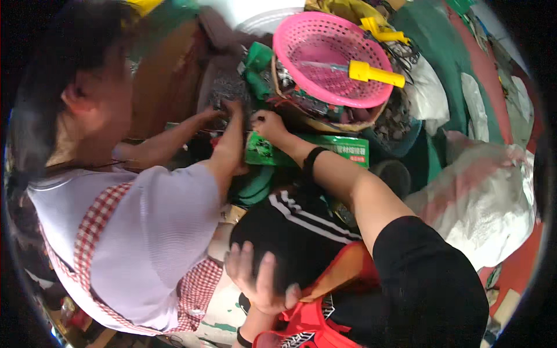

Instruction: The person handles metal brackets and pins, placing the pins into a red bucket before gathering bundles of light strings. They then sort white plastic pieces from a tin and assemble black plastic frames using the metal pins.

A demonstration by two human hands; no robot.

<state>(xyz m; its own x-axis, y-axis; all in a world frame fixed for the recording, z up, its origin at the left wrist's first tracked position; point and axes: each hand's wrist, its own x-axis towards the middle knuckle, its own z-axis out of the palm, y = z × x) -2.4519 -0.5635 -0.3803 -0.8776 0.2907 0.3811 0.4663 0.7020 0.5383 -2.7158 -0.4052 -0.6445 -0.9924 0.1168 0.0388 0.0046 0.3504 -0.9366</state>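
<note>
My left hand [259,282] is raised in front of my black clothing with striped trim. Its fingers are spread and nothing is in it. My right hand [269,127] reaches forward with curled fingers pressed together. A small dark spot shows between them, but I cannot make out what it is. That hand is just above the left end of a flat green package [301,152]. Beside it, a co-worker's hands [226,111] are at a dark container [207,87] of small, shiny grey pieces.
A pink perforated basket [297,82] sits tilted on a wider container of mixed parts. In it lies a yellow-handled tool [376,74] with a thin pale shaft. A white sack [484,197] stands at right. The co-worker [133,226] sits close at left.
</note>
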